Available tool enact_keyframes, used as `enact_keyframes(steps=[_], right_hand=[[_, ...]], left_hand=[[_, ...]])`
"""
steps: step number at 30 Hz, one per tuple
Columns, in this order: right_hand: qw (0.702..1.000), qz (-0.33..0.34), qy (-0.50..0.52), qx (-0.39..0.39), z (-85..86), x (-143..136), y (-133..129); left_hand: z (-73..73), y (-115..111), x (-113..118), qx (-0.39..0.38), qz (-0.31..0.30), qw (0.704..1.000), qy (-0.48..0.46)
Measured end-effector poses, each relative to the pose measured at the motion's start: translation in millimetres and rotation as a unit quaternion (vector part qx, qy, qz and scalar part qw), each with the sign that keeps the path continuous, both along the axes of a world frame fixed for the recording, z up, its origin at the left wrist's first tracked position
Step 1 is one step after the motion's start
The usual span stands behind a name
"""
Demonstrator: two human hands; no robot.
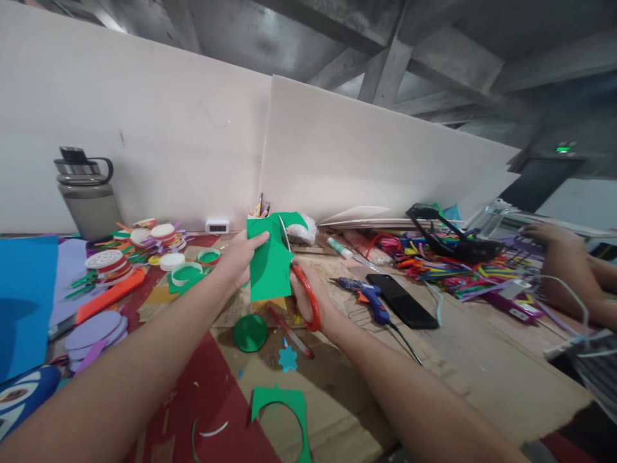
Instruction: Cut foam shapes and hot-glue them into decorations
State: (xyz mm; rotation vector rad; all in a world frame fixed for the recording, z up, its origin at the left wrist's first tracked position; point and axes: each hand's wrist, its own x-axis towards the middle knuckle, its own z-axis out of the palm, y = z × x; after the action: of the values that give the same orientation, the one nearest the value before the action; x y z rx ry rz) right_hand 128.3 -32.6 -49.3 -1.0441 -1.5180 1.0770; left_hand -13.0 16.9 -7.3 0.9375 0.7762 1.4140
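Note:
My left hand [243, 256] pinches the left edge of a green sheet [270, 267], held up above the table. In my right hand [313, 299] are scissors with an orange-red handle [311, 299]; their blades are at the sheet's upper right part, where a flap of green curls away. Below the hands lie a green disc [250, 332], a blue star-shaped piece [288, 358] and a red pen [292, 334]. Nearer the front edge is a green offcut [301, 411] with a round hole.
On the left stand a bottle [91, 199], an orange cutter [108, 297] and purple discs [94, 334]. A glue gun [369, 297], black phone [402, 301] and colourful pipe cleaners [434, 267] lie right. Another person's hand [554, 247] is at the far right.

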Motion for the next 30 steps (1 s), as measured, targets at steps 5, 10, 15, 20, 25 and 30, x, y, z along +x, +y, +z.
enact_keyframes(steps=[5, 10, 15, 20, 25, 30], right_hand=[[0.999, 0.007, -0.041, 0.009, 8.4, 3, -6], [0.995, 0.011, -0.079, 0.059, 6.1, 8, 1], [0.996, 0.022, -0.07, 0.059, -2.5, 10, 7], [0.999, 0.019, -0.031, 0.031, 0.5, 7, 1], [1.0, 0.014, -0.004, 0.014, 4.1, 3, -4], [1.0, 0.01, -0.002, -0.01, 3.5, 2, -4]], left_hand=[[5.1, 0, -6, -0.015, -0.015, 1.0, 0.004], [8.1, 0, -9, -0.022, -0.026, 0.999, -0.002], [8.1, -4, -5, -0.035, -0.044, 0.998, 0.009], [5.2, -3, -6, -0.027, -0.049, 0.998, 0.018], [4.2, 1, -10, -0.016, -0.067, 0.998, 0.008], [6.3, 0, -11, -0.018, -0.073, 0.997, 0.016]])
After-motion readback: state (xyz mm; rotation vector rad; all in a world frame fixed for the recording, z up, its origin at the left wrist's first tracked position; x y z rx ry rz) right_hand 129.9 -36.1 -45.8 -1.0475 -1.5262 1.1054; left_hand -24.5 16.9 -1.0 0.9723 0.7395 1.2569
